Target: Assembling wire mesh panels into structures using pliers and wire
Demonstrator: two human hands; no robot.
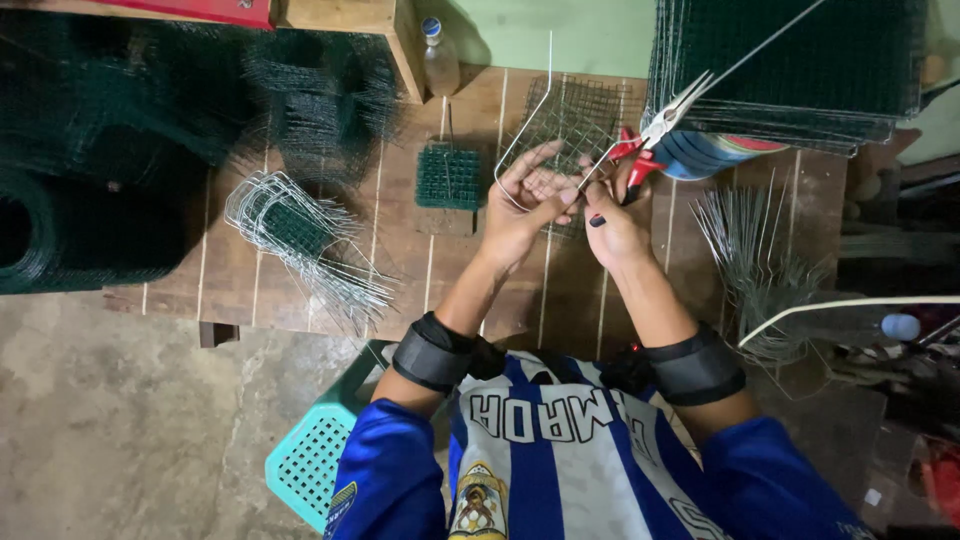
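Near the middle of the wooden tabletop (330, 250), the left hand (522, 205) pinches a bent grey wire (524, 130) whose long legs rise toward the far edge. The right hand (612, 222), just beside it, is clamped on red-handled pliers (655, 130), jaws angled up and right, touching the wire between the hands. A small mesh panel (580, 115) lies flat beneath

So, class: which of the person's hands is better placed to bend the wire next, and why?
Probably the right hand: it holds the red-handled pliers, whose tips meet the wire. The left hand only steadies the wire loop over the wooden table.
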